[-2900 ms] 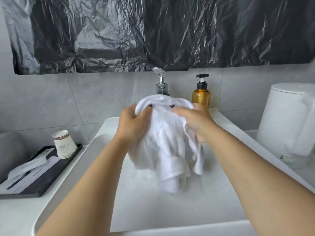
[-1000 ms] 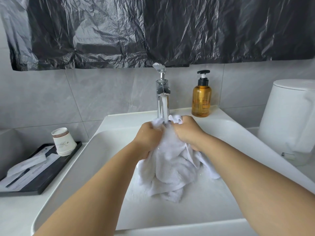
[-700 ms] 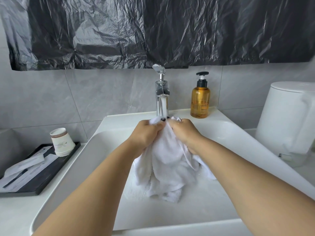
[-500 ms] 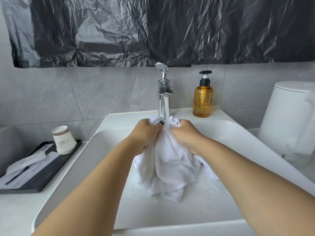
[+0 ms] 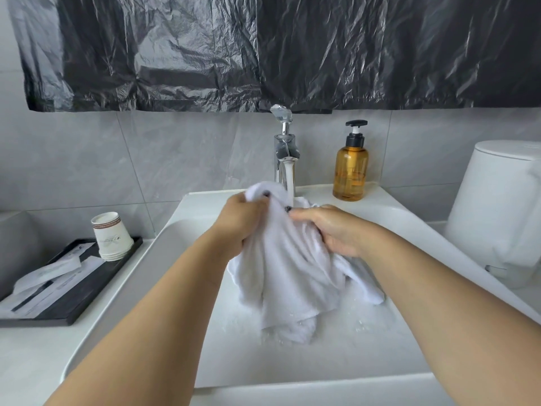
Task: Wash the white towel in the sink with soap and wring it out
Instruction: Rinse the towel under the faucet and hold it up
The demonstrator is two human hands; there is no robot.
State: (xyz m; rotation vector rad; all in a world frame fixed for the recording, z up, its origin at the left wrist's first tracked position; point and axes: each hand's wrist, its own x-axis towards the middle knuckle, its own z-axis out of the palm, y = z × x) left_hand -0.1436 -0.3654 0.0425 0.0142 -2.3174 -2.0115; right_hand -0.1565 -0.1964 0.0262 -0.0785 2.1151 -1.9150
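The fingers (image 5: 265,200) of the left hand (image 5: 240,227) curl over a bunched fold of the white towel (image 5: 292,273), and those of the right hand (image 5: 336,230) clench a neighbouring fold, dark nails just showing at the cloth. The two grips sit close together, likely so one fold can be rubbed against the other right under the water stream (image 5: 289,183) falling from the tap (image 5: 284,148). The rest of the towel hangs as a soft, sodden terry drape, its lowest folds resting on the flat floor of the sink (image 5: 164,259), which is smooth, white and flecked with droplets or suds. An amber pump soap bottle (image 5: 350,171) stands on the rim behind. On the surface to the left, a black tray (image 5: 87,294) carries stacked paper cups (image 5: 110,235). Crinkled black plastic sheet (image 5: 263,51) covers the wall above.
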